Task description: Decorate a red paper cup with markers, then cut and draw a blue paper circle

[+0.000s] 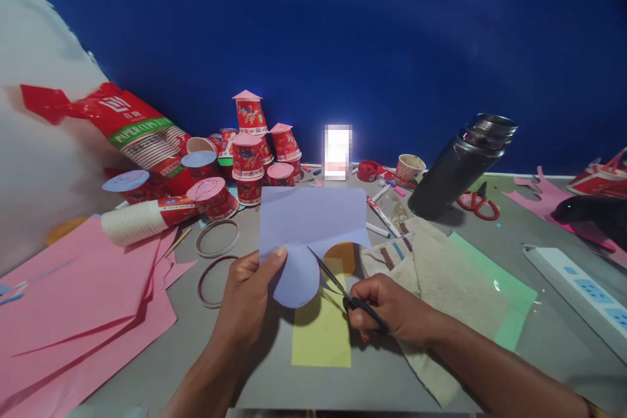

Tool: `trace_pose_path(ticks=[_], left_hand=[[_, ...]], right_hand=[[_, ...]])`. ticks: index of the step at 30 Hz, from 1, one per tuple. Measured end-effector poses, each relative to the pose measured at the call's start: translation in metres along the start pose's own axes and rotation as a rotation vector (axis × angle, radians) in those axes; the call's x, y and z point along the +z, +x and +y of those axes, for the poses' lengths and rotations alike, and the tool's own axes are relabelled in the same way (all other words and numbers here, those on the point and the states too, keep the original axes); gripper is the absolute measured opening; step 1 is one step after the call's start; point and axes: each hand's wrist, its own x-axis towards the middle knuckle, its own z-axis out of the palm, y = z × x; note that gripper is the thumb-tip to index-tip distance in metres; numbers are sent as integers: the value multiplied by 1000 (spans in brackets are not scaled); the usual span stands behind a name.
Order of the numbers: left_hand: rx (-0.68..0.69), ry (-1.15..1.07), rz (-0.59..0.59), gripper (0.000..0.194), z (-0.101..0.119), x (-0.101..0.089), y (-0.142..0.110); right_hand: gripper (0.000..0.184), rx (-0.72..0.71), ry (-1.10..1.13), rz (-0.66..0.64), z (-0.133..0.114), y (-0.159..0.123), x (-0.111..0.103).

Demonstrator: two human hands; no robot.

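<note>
My left hand (253,294) pinches the left edge of a lavender paper sheet (313,215), thumb on top. A rounded lobe, partly cut free, hangs down from its lower side. In my right hand (379,310) is a pair of black-handled scissors (337,284), fingers closed round the handles. The tips of the blades touch the paper beside the lobe, where the cut edge curves. Below the sheet lies a yellow paper rectangle (321,339) on the grey table, with an orange piece (341,258) partly hidden behind the lavender sheet.
Pink sheets (78,300) cover the left side. Decorated red paper cups (249,114) are stacked at the back, near a bag of cups (142,124). A dark flask (460,166), red-handled scissors (482,204), a cloth (455,294) and a power strip (582,290) lie to the right.
</note>
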Motion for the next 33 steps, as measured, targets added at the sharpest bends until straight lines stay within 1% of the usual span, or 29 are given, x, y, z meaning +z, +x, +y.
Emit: trace_pose_path(ticks=[5, 16, 20, 28, 33], left_hand=[[-19, 42, -40, 45, 3, 1, -1], [-24, 55, -49, 43, 0, -1, -2], [-24, 80, -40, 44, 2, -2, -2], [-32, 81, -34, 43, 10, 1, -4], [-56, 86, -17, 42, 10, 1, -5]], right_hand=[[61, -5, 1, -10, 0, 0, -1], [63, -13, 8, -11, 1, 0, -1], [63, -15, 9, -9, 1, -1, -1], [60, 3, 3, -12, -1, -1, -1], [58, 31, 14, -2, -1, -1, 0]])
